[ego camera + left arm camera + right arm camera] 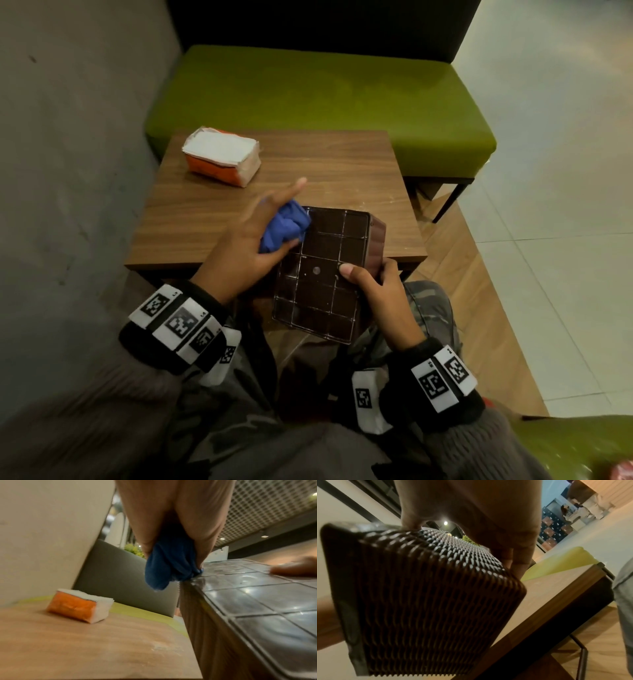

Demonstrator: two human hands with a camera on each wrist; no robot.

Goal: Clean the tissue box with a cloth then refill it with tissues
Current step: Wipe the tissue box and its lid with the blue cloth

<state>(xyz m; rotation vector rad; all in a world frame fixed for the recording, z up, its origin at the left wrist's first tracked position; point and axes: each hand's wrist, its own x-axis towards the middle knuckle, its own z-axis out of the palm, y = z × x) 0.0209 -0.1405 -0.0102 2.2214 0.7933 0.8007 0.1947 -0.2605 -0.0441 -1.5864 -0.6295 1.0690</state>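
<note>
The tissue box [322, 274], dark brown with woven-pattern side walls, is held tilted at the near edge of the wooden table [342, 164], its gridded flat face turned up toward the head camera. That face carries pale ridge lines and one small round mark near its centre.

The right hand [378, 287] grips the box at its right side: the thumb lies on the gridded face, the fingers curl round the woven wall.

The left hand [255, 236] pinches a bunched blue cloth [286, 224] between thumb and fingers, with the index finger extended toward the far side of the table. The cloth touches the far left corner of the gridded face; in the left wrist view part of it hangs over that edge.

The tissue pack [222, 156], orange wrapper with white tissues exposed on top, lies on the far left part of the table, well apart from the box.

A green bench [342, 89] stands beyond the table
</note>
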